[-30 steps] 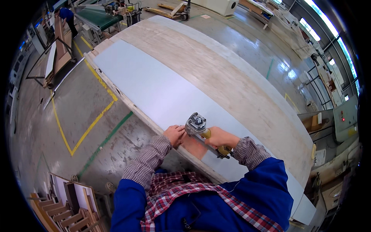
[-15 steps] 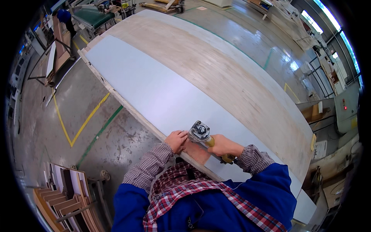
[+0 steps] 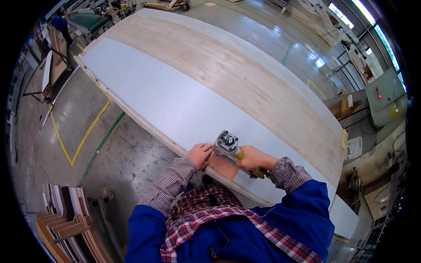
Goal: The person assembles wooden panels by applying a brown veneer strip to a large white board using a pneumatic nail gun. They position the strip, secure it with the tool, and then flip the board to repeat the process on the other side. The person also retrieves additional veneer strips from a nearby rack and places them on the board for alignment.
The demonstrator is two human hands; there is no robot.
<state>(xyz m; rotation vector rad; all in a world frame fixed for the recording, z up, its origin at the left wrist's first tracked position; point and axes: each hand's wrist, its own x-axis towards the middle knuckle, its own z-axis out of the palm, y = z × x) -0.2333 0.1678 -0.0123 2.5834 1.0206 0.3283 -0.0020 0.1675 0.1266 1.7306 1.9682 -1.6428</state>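
My right hand [image 3: 254,158] is wrapped around the yellow handle of a nail gun [image 3: 227,142], which has a grey head with a dark cap. The gun's nose is hidden beneath the head. My left hand [image 3: 199,156] is close beside the gun, its bent fingers on the left end of a flat reddish-brown wooden piece [image 3: 222,166]. That piece lies along the near edge of a large panel [image 3: 149,94], on a pale wooden edge strip. White and wood-grained bands cover the panel's top.
A rack of board offcuts [image 3: 72,219] stands at lower left. Yellow and green lines mark the floor [image 3: 118,149]. A grey control cabinet [image 3: 386,94] with a red light is at right. Far left, another person [image 3: 59,24] stands near a bench and a green conveyor [image 3: 90,22].
The view has shifted slightly, so the panel and surroundings sit a little further left and higher or lower. Both hands and the nail gun stay at nearly the same spot on the panel.
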